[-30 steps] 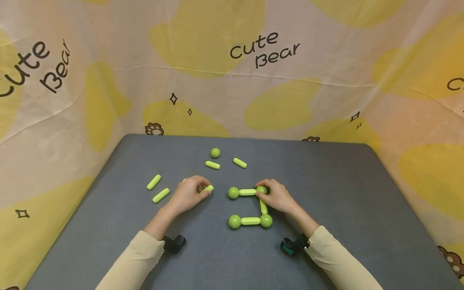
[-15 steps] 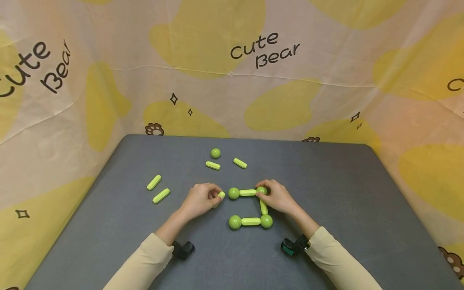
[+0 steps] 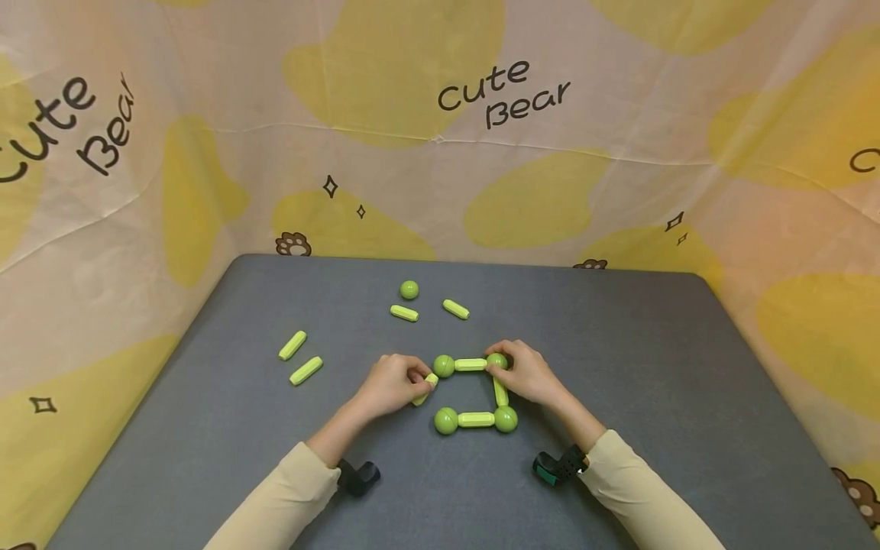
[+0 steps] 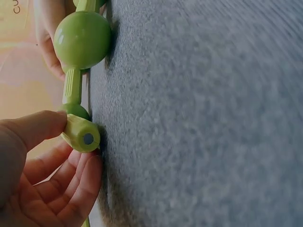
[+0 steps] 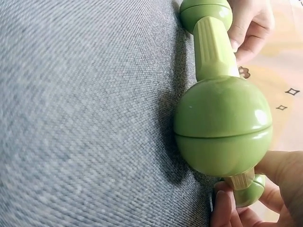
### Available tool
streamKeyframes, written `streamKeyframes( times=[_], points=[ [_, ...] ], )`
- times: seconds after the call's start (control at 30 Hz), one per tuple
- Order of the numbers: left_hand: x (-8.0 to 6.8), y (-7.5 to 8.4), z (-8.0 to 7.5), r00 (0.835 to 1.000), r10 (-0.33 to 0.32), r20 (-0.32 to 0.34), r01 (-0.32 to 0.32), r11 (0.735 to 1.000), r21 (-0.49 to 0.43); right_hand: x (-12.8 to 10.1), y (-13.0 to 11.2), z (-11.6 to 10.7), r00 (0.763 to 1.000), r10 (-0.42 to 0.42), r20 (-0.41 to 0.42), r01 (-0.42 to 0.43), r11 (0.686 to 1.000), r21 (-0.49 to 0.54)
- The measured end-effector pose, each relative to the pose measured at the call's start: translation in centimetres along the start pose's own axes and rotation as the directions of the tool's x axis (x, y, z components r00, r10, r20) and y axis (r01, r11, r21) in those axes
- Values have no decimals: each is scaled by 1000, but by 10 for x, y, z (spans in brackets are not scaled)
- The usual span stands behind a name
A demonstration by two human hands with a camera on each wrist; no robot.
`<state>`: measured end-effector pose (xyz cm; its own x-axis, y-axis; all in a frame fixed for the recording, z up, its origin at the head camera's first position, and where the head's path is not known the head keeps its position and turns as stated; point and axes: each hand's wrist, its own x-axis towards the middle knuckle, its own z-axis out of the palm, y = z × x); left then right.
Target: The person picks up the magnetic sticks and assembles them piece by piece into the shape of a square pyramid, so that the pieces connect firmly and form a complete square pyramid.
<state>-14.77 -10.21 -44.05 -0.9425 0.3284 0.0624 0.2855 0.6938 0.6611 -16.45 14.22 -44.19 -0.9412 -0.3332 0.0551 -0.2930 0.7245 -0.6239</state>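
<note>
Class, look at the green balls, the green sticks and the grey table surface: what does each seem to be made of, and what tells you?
Green balls: probably glossy moulded plastic; bright highlights and a seam round the middle.
Green sticks: likely plastic too, smooth with lengthwise ridges; the stick held by the left hand has a dark disc in its end, perhaps a magnet.
Table surface: matte grey woven fabric; visible weave.

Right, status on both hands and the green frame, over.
Left hand pinches a loose rod by the frame's open side. Right hand grips the far-right ball. Nothing in between.
</note>
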Motion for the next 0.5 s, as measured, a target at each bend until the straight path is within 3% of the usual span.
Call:
streamKeyframes(
  times=[0.5],
  points=[
    [2,9,3,999,-43,-26,43,999,-31,1,2,2,1000,-3,-16,3,1000,-6]
  ],
)
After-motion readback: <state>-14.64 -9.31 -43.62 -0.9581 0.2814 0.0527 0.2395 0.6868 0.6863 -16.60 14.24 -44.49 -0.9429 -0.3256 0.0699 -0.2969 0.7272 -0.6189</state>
